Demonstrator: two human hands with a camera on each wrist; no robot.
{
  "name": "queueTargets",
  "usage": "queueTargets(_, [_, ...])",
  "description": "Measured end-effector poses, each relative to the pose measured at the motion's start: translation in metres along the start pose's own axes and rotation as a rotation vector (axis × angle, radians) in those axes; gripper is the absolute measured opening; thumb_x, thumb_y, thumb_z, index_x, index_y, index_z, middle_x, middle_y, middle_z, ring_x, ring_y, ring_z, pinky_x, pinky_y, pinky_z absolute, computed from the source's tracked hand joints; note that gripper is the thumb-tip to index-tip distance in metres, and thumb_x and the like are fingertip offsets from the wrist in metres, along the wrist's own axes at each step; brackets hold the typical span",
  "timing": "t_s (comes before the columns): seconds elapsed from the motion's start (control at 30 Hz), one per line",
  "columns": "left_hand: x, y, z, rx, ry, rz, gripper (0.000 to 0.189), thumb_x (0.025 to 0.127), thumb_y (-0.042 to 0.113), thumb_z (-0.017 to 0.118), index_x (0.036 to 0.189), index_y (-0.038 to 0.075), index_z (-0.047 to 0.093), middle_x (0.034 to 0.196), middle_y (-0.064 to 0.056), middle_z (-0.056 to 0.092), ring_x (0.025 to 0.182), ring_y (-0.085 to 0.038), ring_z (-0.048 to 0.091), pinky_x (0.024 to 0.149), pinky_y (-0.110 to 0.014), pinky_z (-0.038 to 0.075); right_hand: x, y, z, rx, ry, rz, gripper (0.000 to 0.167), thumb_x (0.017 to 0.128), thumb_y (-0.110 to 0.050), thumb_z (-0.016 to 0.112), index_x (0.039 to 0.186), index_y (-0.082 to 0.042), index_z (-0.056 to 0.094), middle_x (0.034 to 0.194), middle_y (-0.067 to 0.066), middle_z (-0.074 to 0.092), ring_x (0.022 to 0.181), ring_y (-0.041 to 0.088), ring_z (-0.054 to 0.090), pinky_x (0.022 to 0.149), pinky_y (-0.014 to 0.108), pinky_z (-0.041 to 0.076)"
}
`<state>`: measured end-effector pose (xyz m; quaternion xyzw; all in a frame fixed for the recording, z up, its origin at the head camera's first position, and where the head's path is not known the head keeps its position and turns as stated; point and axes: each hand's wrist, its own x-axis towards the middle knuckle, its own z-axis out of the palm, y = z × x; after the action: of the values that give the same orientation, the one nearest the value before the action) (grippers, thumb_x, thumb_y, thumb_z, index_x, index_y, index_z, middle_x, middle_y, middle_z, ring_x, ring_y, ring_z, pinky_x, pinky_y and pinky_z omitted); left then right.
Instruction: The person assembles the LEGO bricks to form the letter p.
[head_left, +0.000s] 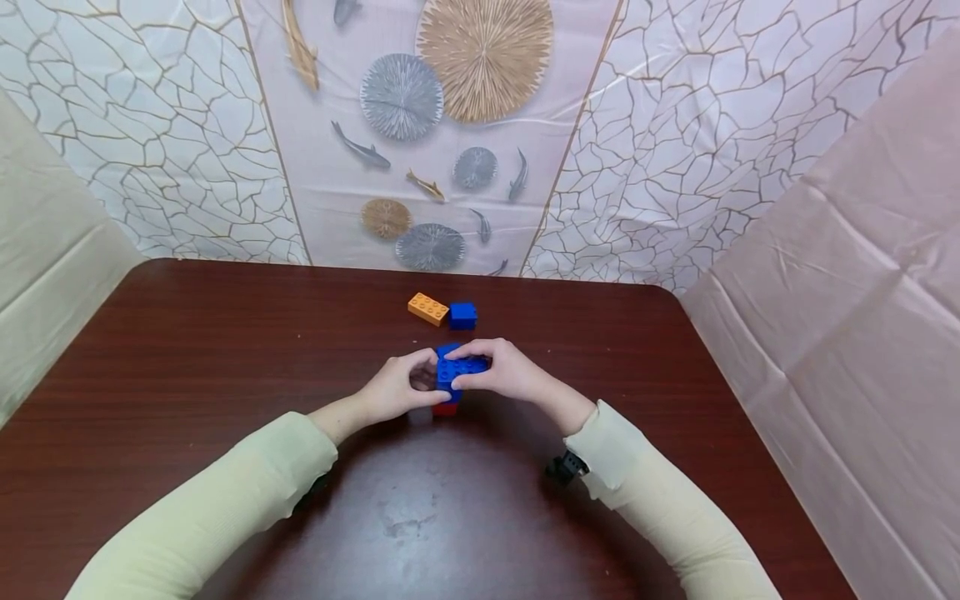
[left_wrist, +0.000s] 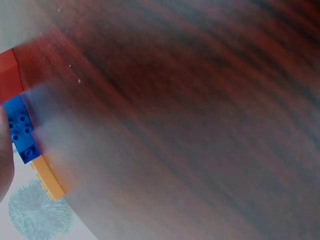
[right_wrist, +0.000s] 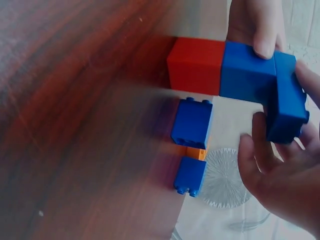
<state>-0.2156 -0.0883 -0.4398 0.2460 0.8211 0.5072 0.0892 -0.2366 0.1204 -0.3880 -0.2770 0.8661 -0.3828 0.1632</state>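
Left hand [head_left: 392, 392] pinching middle block [right_wrist: 245, 75] | right hand [head_left: 513, 372] pinching, partly hiding top block [right_wrist: 288, 95] | red block [right_wrist: 195, 67] beneath | orange block [head_left: 428, 309] and two blue blocks [right_wrist: 192, 121] beyond

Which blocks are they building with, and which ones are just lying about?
In use: red block, middle blue block, top blue brick.

Seemingly just lying about: orange brick, nearer loose blue block, farther loose blue block.

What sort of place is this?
Possibly a staged tabletop booth: a dark wood-look table, a fish-patterned backdrop behind it, and a creased pale sheet along the right side.
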Motion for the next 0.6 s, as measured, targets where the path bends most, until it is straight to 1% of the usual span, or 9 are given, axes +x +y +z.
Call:
queueTargets(0.13, [0.000, -0.001, 0.001, -0.005, 0.002, 0.010, 0.031, 0.081, 0.019, 0.074, 0.098, 0.008, 0.051, 0.101, -0.011, 0.066, 0.090, -0.018, 0.064, 0.079, -0.029, 0.056, 0.001, 0.004, -0.005, 0.005, -0.063, 0.019, 0.036, 0.084, -0.026, 0.071, 0.116, -0.011, 0.065, 0.117, 0.008, 0.065, 0.098, 0.019, 0.056, 0.081, 0.026, 0.052])
queueTargets(0.2, [0.000, -0.002, 0.002, -0.008, 0.005, 0.018, 0.030, 0.081, 0.019, 0.074, 0.097, 0.008, 0.051, 0.101, -0.012, 0.067, 0.090, -0.018, 0.064, 0.079, -0.029, 0.056, 0.002, 0.006, -0.009, 0.009, -0.070, 0.019, 0.033, 0.086, -0.027, 0.067, 0.115, -0.011, 0.065, 0.116, 0.008, 0.065, 0.097, 0.019, 0.056, 0.081, 0.027, 0.050])
queueTargets(0.23, [0.000, -0.002, 0.002, -0.007, 0.008, 0.022, 0.030, 0.081, 0.019, 0.074, 0.097, 0.008, 0.051, 0.100, -0.012, 0.067, 0.089, -0.018, 0.064, 0.079, -0.030, 0.056, 0.002, 0.007, -0.011, 0.026, -0.067, 0.030, 0.032, 0.089, -0.027, 0.064, 0.116, -0.011, 0.065, 0.116, 0.009, 0.065, 0.097, 0.020, 0.057, 0.082, 0.030, 0.051])
queueTargets(0.3, [0.000, -0.003, 0.002, 0.001, 0.017, 0.026, 0.030, 0.080, 0.018, 0.074, 0.096, 0.007, 0.051, 0.099, -0.012, 0.067, 0.088, -0.018, 0.065, 0.078, -0.029, 0.056, 0.004, 0.011, -0.013, 0.073, -0.034, 0.057, 0.032, 0.093, -0.027, 0.057, 0.116, -0.007, 0.064, 0.114, 0.012, 0.066, 0.096, 0.021, 0.058, 0.084, 0.035, 0.052])
queueTargets(0.4, [0.001, -0.003, 0.002, 0.017, 0.023, 0.016, 0.031, 0.080, 0.019, 0.075, 0.096, 0.008, 0.051, 0.099, -0.012, 0.067, 0.087, -0.018, 0.064, 0.077, -0.029, 0.056, 0.010, 0.020, -0.015, 0.150, 0.065, 0.123, 0.035, 0.096, -0.029, 0.051, 0.118, -0.002, 0.062, 0.114, 0.017, 0.065, 0.095, 0.024, 0.060, 0.086, 0.041, 0.053])
queueTargets(0.43, [0.001, -0.003, 0.001, 0.023, 0.025, 0.012, 0.031, 0.079, 0.018, 0.075, 0.096, 0.008, 0.051, 0.099, -0.012, 0.067, 0.088, -0.018, 0.064, 0.077, -0.029, 0.056, 0.013, 0.023, -0.015, 0.175, 0.097, 0.145, 0.036, 0.097, -0.027, 0.051, 0.119, -0.001, 0.060, 0.115, 0.018, 0.064, 0.096, 0.026, 0.060, 0.086, 0.044, 0.052])
queueTargets(0.5, [0.001, -0.004, 0.002, 0.024, 0.022, 0.004, 0.031, 0.080, 0.019, 0.075, 0.096, 0.008, 0.051, 0.100, -0.011, 0.066, 0.088, -0.018, 0.063, 0.078, -0.029, 0.056, 0.017, 0.029, -0.013, 0.196, 0.154, 0.177, 0.035, 0.095, -0.025, 0.054, 0.121, -0.001, 0.059, 0.115, 0.018, 0.063, 0.097, 0.028, 0.059, 0.087, 0.044, 0.052])
queueTargets(0.6, [0.001, -0.003, 0.002, 0.022, 0.021, -0.002, 0.031, 0.080, 0.019, 0.074, 0.097, 0.008, 0.051, 0.101, -0.011, 0.066, 0.089, -0.018, 0.063, 0.078, -0.030, 0.056, 0.023, 0.037, -0.011, 0.187, 0.201, 0.195, 0.037, 0.091, -0.020, 0.061, 0.123, -0.002, 0.058, 0.115, 0.017, 0.062, 0.099, 0.029, 0.058, 0.088, 0.043, 0.052])
